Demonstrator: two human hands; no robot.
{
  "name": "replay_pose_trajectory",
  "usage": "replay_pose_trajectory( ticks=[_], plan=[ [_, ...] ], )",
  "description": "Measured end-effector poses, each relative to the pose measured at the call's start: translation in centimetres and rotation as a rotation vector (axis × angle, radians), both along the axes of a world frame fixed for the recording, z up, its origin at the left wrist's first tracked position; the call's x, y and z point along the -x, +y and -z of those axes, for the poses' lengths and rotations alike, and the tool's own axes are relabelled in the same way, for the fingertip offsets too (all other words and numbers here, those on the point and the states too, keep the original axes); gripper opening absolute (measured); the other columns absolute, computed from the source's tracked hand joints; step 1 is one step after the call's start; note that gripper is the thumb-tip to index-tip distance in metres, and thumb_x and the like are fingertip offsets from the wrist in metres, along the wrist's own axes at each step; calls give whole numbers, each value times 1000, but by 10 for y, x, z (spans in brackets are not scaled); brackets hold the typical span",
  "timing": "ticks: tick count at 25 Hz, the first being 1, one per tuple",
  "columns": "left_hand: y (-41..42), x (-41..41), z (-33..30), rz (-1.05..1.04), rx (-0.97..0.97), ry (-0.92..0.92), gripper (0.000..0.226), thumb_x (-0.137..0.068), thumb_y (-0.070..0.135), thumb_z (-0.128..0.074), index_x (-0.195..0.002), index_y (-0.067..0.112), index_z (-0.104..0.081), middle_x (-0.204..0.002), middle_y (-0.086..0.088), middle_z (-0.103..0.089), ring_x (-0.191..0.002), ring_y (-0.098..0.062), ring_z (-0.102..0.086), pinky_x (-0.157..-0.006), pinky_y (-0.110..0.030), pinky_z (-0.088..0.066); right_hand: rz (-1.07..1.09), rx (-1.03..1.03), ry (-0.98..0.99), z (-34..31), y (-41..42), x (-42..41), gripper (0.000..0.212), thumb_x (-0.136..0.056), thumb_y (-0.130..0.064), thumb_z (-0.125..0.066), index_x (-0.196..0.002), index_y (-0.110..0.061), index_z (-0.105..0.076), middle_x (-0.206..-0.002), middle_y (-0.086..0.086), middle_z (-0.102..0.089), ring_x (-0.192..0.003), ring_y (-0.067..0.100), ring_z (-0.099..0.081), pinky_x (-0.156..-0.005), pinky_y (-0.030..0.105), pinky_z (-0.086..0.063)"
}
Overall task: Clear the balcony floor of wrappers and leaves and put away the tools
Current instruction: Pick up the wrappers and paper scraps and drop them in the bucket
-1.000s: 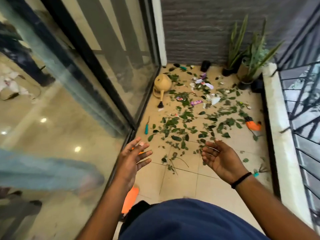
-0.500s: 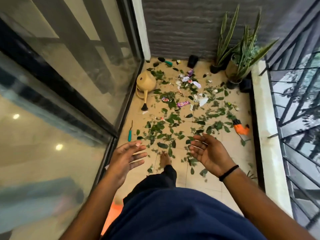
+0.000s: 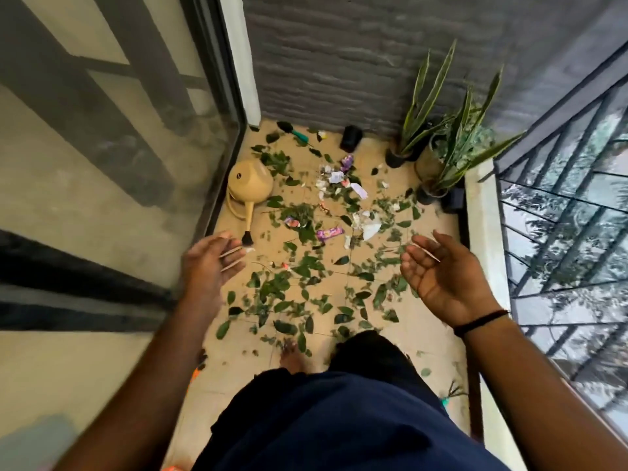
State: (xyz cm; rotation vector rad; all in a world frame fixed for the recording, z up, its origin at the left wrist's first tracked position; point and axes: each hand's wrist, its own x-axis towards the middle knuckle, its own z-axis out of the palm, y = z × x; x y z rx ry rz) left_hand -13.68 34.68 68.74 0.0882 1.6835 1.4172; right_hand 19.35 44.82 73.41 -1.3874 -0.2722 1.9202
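Observation:
Green leaves (image 3: 282,294) lie scattered over the beige balcony floor (image 3: 244,355). Among them are wrappers: a purple one (image 3: 329,233) mid-floor and white scraps (image 3: 370,228) further right. A tan watering can (image 3: 249,186) lies by the glass door, its black spout tip near my left hand. A green-handled trowel (image 3: 295,130) lies at the far wall. My left hand (image 3: 210,263) hovers above the floor, fingers spread, holding nothing. My right hand (image 3: 445,277) is held palm up, fingers relaxed, empty. My foot (image 3: 292,355) stands among the leaves.
A glass sliding door (image 3: 142,158) runs along the left. Potted snake plants (image 3: 452,137) stand in the far right corner by a black pot (image 3: 351,138). A low white ledge (image 3: 482,239) and metal railing (image 3: 564,212) bound the right side. A grey brick wall closes the far end.
I have stepped forward onto the balcony; the litter is now closer. Both hands have moved apart and forward, still empty.

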Motion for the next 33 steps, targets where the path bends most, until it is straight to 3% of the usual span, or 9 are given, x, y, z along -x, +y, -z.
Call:
replay_pose_trajectory(
  ticks=[5, 11, 15, 19, 21, 24, 26, 29, 33],
  plan=[
    [88, -56, 10, 85, 95, -109, 13, -95, 14, -65, -106, 9, -71, -86, -8, -75, -69, -19, -70, -56, -27, -56, -56, 109, 84, 49, 97, 59, 28, -96, -34, -56, -94, -7, -66, -80, 9, -68, -72, 22, -64, -67, 28, -59],
    [166, -54, 114, 220, 423, -275, 11, -97, 12, -63, -93, 8, -73, -80, -8, -75, -63, -17, -68, -58, -26, -52, -255, 476, 13, 221, 188, 159, 25, -101, -30, -52, -84, -13, -58, -72, 5, -57, -58, 21, -57, -56, 29, -51],
    [204, -18, 303, 278, 725, -257, 26, -99, 10, -59, -73, 6, -63, -54, -2, -62, -45, -18, -56, -42, -19, -41, -258, 599, -4, 369, 215, 201, 23, -102, -27, -54, -116, -9, -61, -89, 11, -62, -67, 25, -59, -56, 29, -50],
    [236, 5, 536, 534, 853, -97, 25, -91, 21, -70, -71, 9, -64, -59, -6, -59, -49, -18, -54, -44, -21, -39, -78, 613, -118, 486, 233, 201, 18, -100, -27, -53, -108, -13, -59, -78, 5, -65, -61, 21, -61, -56, 28, -48],
    [246, 16, 637, 544, 919, -40, 17, -89, 24, -72, -84, 8, -70, -73, -9, -69, -63, -22, -65, -53, -24, -47, -160, 647, -154, 520, 226, 196, 20, -98, -29, -56, -107, -13, -62, -81, 5, -66, -67, 20, -61, -56, 29, -49],
    [258, 24, 739, 431, 1030, 137, 43, -89, 38, -70, -120, 8, -67, -115, -8, -72, -108, -26, -67, -78, -26, -47, -308, 696, -277, 535, 237, 188, 32, -81, -39, -63, -99, -16, -75, -80, 5, -70, -62, 19, -64, -52, 31, -50],
    [261, 17, 769, 331, 1040, 215, 46, -93, 38, -66, -128, 8, -61, -123, -9, -69, -116, -27, -64, -85, -28, -46, -296, 642, -361, 541, 250, 184, 35, -70, -47, -62, -83, -19, -79, -75, 5, -70, -55, 20, -64, -45, 28, -48],
    [261, 9, 770, 262, 1075, 244, 37, -99, 27, -59, -126, 3, -63, -124, -16, -69, -116, -30, -64, -90, -33, -49, -365, 594, -354, 542, 257, 196, 34, -75, -46, -61, -87, -18, -75, -78, 4, -70, -61, 19, -65, -49, 29, -50],
    [258, 14, 682, 262, 946, 113, 28, -85, 38, -71, -92, 11, -79, -87, -10, -77, -79, -22, -71, -67, -27, -51, -534, 573, -346, 534, 253, 225, 25, -100, -35, -51, -105, -16, -66, -92, 6, -69, -81, 22, -67, -68, 32, -54]
  ],
)
